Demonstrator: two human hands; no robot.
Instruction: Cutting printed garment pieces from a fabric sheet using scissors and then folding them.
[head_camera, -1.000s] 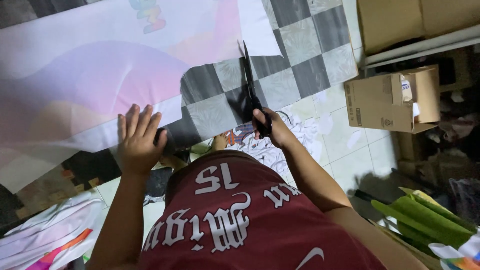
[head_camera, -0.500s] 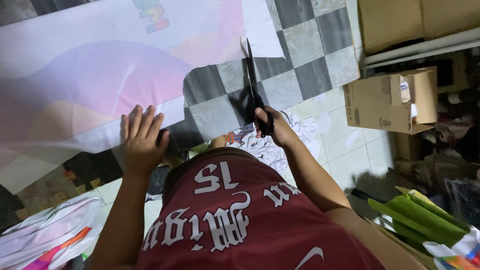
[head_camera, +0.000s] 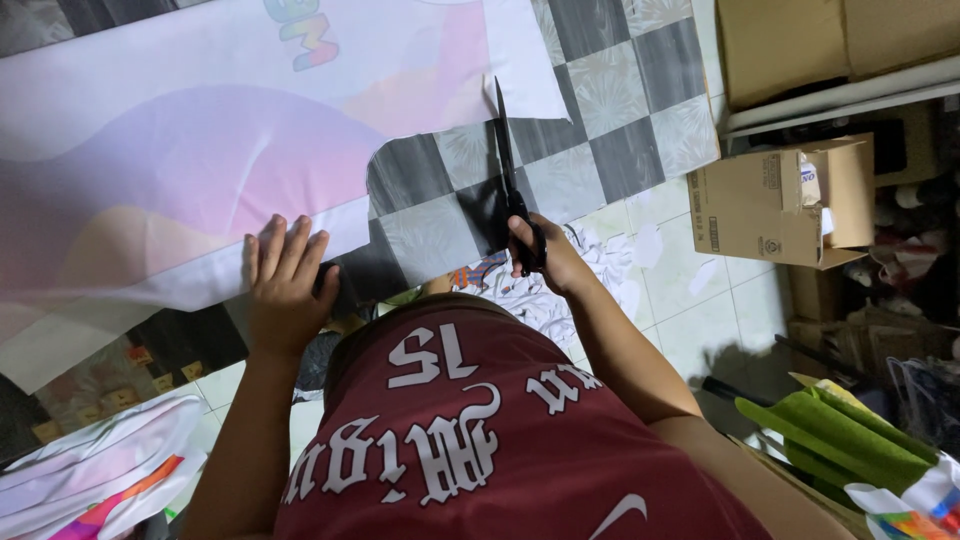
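A large printed fabric sheet (head_camera: 200, 160), white with pink, purple and peach shapes, lies spread over a grey and black checkered floor mat (head_camera: 600, 130). My left hand (head_camera: 285, 285) presses flat on the sheet's near white edge, fingers spread. My right hand (head_camera: 545, 260) grips the handles of black scissors (head_camera: 507, 150), whose blades point away from me toward a cut in the fabric's right part. A dark red shirt with white lettering fills the bottom of the view.
An open cardboard box (head_camera: 780, 200) stands on the white tiles at right, with larger boxes (head_camera: 800, 40) behind it. White fabric scraps (head_camera: 600, 270) lie near my right hand. Green rolled material (head_camera: 840, 430) sits at lower right, folded printed cloth (head_camera: 100, 480) at lower left.
The scissors and my right hand have moved slightly forward along the cut. My left hand stays pressed on the sheet.
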